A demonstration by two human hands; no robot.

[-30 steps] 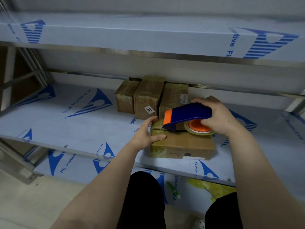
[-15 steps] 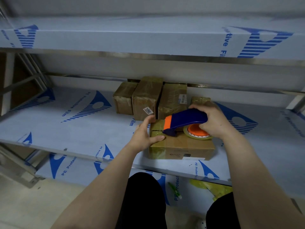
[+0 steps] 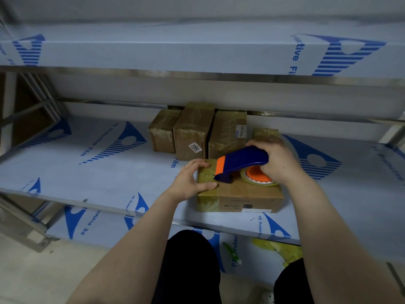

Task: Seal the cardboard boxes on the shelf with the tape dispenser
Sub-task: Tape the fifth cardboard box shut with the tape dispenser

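1. Front cardboard box [image 3: 241, 194]: lying flat near the front edge of the shelf [image 3: 98, 172], with glossy tape covering its left end.
2. Left hand [image 3: 189, 182]: gripping the box's left end, fingers bending over the far top edge and thumb lying along the near top edge.
3. Tape dispenser [image 3: 243, 160]: blue body with an orange nose band, tilting down to the left, its tip touching the box top left of centre. Its tape roll [image 3: 258, 175] is hanging just above the right half of the box top.
4. Right hand [image 3: 280, 161]: curling round the dispenser's handle above the box's far right corner, holding it firmly.
5. Four taped boxes standing behind the front box in a row at the back of the shelf: the leftmost [image 3: 163, 132], a taller one [image 3: 192, 128] carrying a "7202" label [image 3: 195, 147], a third [image 3: 226, 134], and a low one [image 3: 265, 132] showing partly behind the right hand.
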